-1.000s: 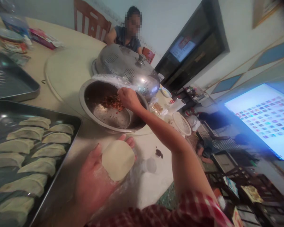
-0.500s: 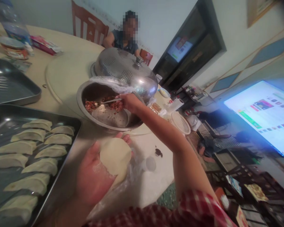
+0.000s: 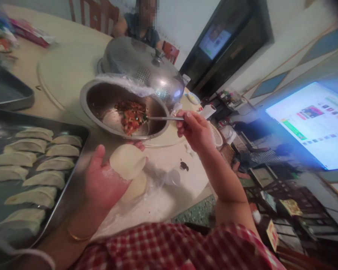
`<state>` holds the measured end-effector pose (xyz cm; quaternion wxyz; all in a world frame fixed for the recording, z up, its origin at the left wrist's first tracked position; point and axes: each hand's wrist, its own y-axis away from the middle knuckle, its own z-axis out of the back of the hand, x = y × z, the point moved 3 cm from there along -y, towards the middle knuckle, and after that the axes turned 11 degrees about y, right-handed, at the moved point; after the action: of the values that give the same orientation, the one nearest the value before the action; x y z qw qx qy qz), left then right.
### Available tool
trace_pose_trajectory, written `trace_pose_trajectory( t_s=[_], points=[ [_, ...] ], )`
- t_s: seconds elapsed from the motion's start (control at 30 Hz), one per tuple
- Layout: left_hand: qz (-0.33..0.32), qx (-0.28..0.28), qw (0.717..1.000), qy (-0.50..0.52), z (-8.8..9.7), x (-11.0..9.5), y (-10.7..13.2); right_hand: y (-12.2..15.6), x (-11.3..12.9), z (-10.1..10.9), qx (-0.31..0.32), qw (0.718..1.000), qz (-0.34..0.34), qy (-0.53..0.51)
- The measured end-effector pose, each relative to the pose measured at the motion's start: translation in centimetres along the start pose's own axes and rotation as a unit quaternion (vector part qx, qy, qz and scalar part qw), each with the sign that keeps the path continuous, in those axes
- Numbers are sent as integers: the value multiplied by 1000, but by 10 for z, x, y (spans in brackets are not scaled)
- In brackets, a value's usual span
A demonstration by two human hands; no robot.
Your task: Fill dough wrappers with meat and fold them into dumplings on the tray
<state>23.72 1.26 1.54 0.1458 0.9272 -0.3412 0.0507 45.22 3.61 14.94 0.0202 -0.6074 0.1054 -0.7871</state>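
Note:
My left hand [image 3: 104, 182] lies palm up with fingers spread, and a round dumpling wrapper [image 3: 127, 161] rests on its fingers. More wrappers [image 3: 135, 188] lie on clear plastic just below it. My right hand [image 3: 193, 129] pinches the handle of a spoon [image 3: 160, 118] whose tip is in the red minced filling [image 3: 131, 116] inside a steel bowl [image 3: 101, 98]. A metal tray [image 3: 76, 172] at the left holds several folded dumplings [image 3: 36, 165].
A perforated steel lid [image 3: 142, 67] sits behind the bowl on a round turntable [image 3: 62, 71]. A second tray [image 3: 8, 92] is at the far left. Another person [image 3: 142, 24] sits across the table. A bright screen [image 3: 312, 123] glows at right, with clutter below.
My right hand has drawn back out of the bowl to its right rim, holding the spoon by its end. The filling is gathered in the bowl's middle. The view shifted left and down.

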Motion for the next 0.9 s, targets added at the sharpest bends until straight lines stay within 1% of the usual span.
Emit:
trace_pose_trajectory(
  t_s=[0.07, 0.17, 0.27, 0.33, 0.4, 0.43, 0.5, 0.57, 0.6, 0.7, 0.8, 0.9],
  points=[
    [-29, -11, 999, -13, -4, 2, -1, 26, 1, -1, 20, 999, 29, -5],
    [-55, -20, 998, -33, -10, 7, -2, 55, -8, -6, 35, 999, 17, -20],
    [-66, -52, 994, -63, -13, 12, 0, 68, -24, -9, 35, 999, -8, -27],
    [-67, -73, 992, -78, -14, 14, 0, 73, -33, -8, 22, 1000, -8, -11],
    [-61, -78, 991, -87, -14, 16, 0, 78, -38, -6, 2, 1000, 13, 26],
    [-57, -76, 992, -89, -14, 16, -1, 81, -38, -4, -9, 998, 34, 51],
    [-55, -71, 992, -88, -13, 16, -2, 87, -34, -2, -23, 989, 98, 113],
    [-58, -66, 993, -84, -12, 16, -3, 93, -26, -3, -26, 965, 179, 190],
    [-61, -65, 993, -82, -12, 15, -3, 97, -21, -4, -23, 947, 221, 231],
    [-72, -77, 991, -85, -12, 16, -3, 106, -8, -10, -4, 879, 333, 342],
    [-86, -100, 987, -91, -13, 17, -4, 112, 0, -18, 18, 814, 412, 408],
    [-86, -110, 986, -91, -13, 17, -5, 119, 5, -26, 35, 759, 470, 449]
  ],
)
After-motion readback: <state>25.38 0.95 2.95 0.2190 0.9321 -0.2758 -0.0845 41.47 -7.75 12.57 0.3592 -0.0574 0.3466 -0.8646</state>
